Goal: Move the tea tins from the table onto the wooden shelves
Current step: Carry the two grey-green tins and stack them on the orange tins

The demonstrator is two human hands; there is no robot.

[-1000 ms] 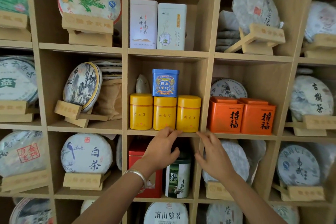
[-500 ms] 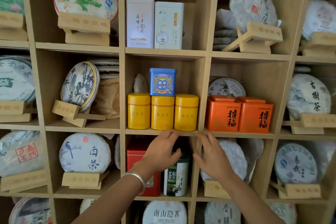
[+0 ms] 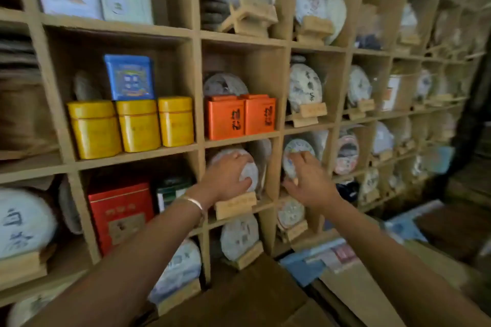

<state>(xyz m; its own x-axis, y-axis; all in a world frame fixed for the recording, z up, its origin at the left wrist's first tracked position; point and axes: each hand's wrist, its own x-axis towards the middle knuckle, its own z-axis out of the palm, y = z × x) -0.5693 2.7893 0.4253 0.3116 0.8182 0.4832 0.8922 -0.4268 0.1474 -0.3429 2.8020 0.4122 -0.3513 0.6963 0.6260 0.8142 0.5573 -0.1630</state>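
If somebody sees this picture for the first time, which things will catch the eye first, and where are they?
The three round yellow metal tins stand in a row in a cell of the wooden shelves, with a square blue tin on top of them. In the next cell to the right stand two orange square tins. Below those, the left hand and right hand reach out in front of paper-wrapped tea cakes.

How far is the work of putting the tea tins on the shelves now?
Looks done: three yellow tins, a blue tin on top of them, and two orange tins stand on the shelves. In hand: nothing; the left hand and right hand are both empty. Left: cannot tell, since no table with tins is clearly visible.
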